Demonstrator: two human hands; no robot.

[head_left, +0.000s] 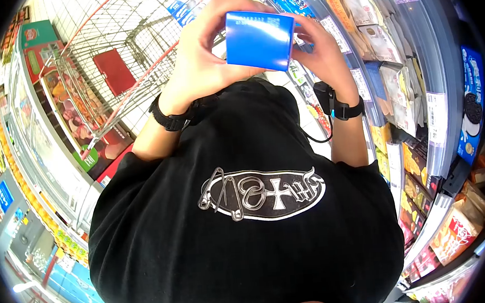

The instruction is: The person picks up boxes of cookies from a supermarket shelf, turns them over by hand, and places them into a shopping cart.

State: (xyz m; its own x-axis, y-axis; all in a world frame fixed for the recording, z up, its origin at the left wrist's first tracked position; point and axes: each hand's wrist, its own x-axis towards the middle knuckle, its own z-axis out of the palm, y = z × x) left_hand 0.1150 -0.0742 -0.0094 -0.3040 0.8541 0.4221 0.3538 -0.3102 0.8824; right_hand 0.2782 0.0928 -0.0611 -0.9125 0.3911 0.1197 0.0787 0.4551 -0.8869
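A glossy blue box (259,42) is held up in front of my chest, one end facing me, with small printed characters along its upper edge. My left hand (200,54) grips it from the left, thumb along the lower edge and fingers over the top. On the right side, my right hand (322,49) has its fingers closed against the box; part of them is hidden behind it. Both wrists wear black bands, and a small black device (323,96) with a cable sits at the right wrist.
A metal shopping cart (116,70) with red trim stands ahead on the left, over a tiled floor. Shelves with price labels (437,118) and packaged snacks (400,94) run close along my right. A glass-sided display case (43,122) lines the left.
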